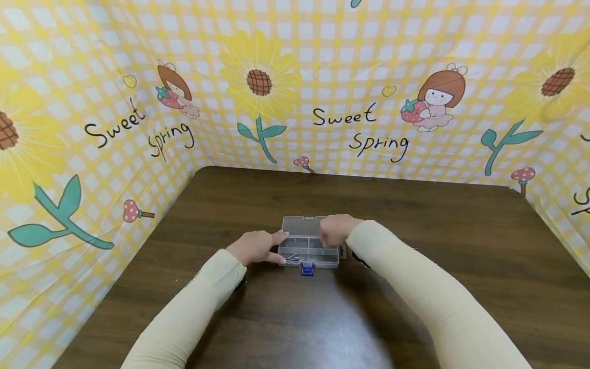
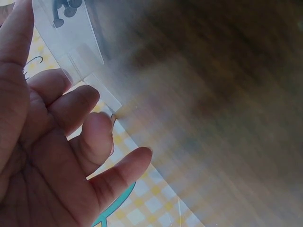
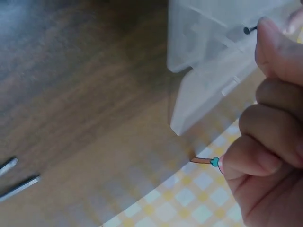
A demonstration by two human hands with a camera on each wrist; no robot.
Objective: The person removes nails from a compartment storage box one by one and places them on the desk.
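Note:
A clear plastic compartment box [image 1: 323, 258] stands on the table with its lid [image 1: 299, 226] folded back. My left hand [image 1: 256, 247] holds the box's left side, thumb at the front and index finger farther back. In the left wrist view the other fingers of that hand curl loosely beside the box [image 2: 90, 28]. Over the right compartments is my right hand [image 1: 338, 229]. Its thumb and finger pinch a small nail [image 3: 247, 30], whose dark round head sticks out in the right wrist view. Several thin silver nails [image 1: 293, 258] lie in the front left compartment.
A blue latch [image 1: 307, 269] hangs at the box's front edge. Two metal rods [image 3: 20, 188] lie on the brown wooden table [image 1: 276, 318], off to the right of the box. A yellow checked cloth [image 1: 341, 66] with printed flowers walls the table in behind and at the sides.

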